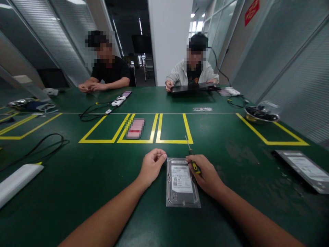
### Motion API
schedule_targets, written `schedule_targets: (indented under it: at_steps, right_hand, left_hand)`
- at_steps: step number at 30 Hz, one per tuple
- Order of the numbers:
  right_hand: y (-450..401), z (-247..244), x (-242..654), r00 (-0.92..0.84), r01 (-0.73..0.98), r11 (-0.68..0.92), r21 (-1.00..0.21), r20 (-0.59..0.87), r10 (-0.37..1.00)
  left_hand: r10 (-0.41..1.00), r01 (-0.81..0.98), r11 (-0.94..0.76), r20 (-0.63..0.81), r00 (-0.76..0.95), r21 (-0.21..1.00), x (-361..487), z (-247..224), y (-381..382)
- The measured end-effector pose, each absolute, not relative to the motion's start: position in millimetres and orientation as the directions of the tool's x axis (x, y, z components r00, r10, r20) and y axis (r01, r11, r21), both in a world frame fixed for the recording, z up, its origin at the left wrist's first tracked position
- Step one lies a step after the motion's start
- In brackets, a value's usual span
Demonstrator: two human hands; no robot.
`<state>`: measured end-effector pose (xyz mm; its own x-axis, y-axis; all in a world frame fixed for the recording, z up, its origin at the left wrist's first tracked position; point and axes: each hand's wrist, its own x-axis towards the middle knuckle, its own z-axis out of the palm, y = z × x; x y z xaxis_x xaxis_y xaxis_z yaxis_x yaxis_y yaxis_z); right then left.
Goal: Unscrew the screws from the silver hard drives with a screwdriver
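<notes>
Right grip (204, 171): closed around handle of a yellow-and-black screwdriver (195, 167); shaft aimed forward and slightly left, tip out past far end of drive, off any screw.
Left grip (153, 166): fingers curled, thumb up close to them; cannot tell if pinching anything small.
Hard drive (181, 181): flat on worktop (102, 192), label up, between both hands; long axis near-to-far, roughly straight out from the body.
Offset: drive just left of right grip, to the right of left grip. Right hand nearer, overlapping the long right edge toward far end; left by far-left corner, contact unclear. Shaft close to parallel with long axis, pointing away from drive.
Second drive (305, 168): well right, flat, at a slant, untouched.
Yellow tape (171, 141): outlines ahead of hands; blurred pink item (136, 128) on one.
Metal dish (254, 120): far right, dark bits and clear plastic inside.
Left side: white case (19, 181), black cable (48, 147).
Across: two seated people, one holding a flat black panel (194, 88).
</notes>
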<state>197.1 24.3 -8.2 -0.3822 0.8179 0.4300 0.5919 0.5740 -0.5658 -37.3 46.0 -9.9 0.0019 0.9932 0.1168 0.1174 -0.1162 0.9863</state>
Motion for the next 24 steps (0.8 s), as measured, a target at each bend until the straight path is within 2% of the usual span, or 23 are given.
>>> schedule_targets:
  at_steps: [16,24]
  right_hand:
    - [23.0,-5.2,197.2,-0.387,0.588,0.573,-0.570,0.424,0.819]
    - [23.0,-5.8,198.2,-0.390,0.586,0.589,-0.557,0.443,0.807]
  left_hand:
    - [0.989,0.167,-0.145,0.141,0.034,0.975,-45.9,-10.1,46.5]
    - [0.983,0.264,-0.175,0.155,0.096,0.948,-47.6,-10.7,49.7]
